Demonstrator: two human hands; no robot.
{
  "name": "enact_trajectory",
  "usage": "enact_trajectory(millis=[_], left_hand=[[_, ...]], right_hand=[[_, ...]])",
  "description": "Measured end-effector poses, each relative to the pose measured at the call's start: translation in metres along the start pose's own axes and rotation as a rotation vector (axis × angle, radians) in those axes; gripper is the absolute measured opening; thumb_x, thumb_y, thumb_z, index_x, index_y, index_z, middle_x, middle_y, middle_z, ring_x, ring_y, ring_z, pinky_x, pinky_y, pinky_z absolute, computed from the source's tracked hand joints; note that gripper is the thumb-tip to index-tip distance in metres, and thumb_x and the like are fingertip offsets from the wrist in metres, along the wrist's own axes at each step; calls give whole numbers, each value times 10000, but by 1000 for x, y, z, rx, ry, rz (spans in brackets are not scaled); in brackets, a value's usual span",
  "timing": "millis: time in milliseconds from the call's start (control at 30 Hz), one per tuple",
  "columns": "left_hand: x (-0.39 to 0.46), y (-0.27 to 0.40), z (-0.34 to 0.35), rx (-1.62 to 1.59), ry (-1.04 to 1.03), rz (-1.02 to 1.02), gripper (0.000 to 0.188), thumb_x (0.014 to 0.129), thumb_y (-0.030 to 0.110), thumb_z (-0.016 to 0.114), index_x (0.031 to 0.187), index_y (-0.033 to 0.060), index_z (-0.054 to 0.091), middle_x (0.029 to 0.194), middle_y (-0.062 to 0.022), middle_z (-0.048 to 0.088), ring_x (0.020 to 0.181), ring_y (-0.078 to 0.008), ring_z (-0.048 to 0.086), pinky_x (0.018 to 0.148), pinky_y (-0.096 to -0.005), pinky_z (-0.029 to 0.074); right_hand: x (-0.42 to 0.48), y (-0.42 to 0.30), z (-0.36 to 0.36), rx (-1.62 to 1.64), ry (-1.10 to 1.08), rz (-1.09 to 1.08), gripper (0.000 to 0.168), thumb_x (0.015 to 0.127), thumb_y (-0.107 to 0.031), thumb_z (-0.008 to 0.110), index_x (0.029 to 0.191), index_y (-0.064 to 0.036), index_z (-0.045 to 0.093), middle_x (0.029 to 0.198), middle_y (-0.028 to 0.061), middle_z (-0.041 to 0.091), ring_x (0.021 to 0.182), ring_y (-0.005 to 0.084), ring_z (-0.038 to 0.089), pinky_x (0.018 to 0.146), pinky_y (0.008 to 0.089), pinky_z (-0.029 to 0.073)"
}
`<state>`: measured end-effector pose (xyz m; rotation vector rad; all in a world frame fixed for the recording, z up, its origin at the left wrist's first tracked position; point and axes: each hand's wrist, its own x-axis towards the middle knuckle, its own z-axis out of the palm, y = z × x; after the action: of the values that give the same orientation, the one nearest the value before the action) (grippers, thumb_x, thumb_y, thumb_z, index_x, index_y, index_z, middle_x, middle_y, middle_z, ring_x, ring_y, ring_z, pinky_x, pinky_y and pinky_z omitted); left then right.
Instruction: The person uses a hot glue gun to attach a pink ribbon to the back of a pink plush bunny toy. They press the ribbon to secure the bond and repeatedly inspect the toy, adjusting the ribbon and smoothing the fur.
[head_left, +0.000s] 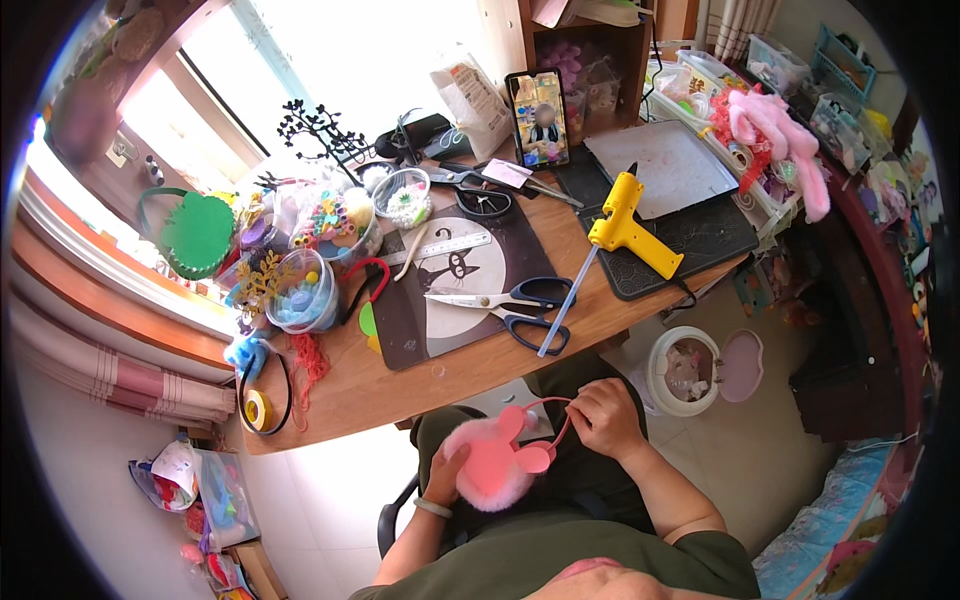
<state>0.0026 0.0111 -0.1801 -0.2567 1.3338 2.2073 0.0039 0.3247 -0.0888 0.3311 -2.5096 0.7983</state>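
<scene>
Over my lap I hold a pink fluffy bag-like piece (491, 465) with a flat pink face, two rounded ears and a thin pink loop. My left hand (448, 471) grips its fluffy left edge. The fingers of my right hand (604, 417) are closed on the far end of the loop. Navy-handled scissors (491, 301) lie on a cat-print mat (525, 247) on the wooden table (352, 375). Right of them a yellow hot glue gun (626, 225) rests near a black mat, with a long translucent glue stick (570, 300) reaching over the scissors' handles.
Tubs of pompoms and beads (302, 292), a black headband (264, 431) and yellow tape (258, 410) are at the left. Behind stand a phone (538, 120) and more scissors (484, 201). An open white bin (681, 371) stands on the floor at the right.
</scene>
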Motion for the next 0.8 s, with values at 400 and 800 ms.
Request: enact_trajectory(millis=[400,800], left_hand=[[-3,13,12,35,-44,-4,476,982,261,612,1369,7,502,1320,-119,596,1213,-231,573,1045,-381,456],[-1,7,8,-30,-44,-2,452,976,236,627,1348,3,519,1281,-121,617,1172,-227,597,1013,-378,484]], right_hand=[[0,1,-1,-12,2,6,112,733,-94,742,712,-81,633,772,56,643,820,245,632,797,384,459],[-1,1,0,-17,-3,5,116,733,-97,744,720,-81,630,784,60,641,828,245,630,799,382,458]])
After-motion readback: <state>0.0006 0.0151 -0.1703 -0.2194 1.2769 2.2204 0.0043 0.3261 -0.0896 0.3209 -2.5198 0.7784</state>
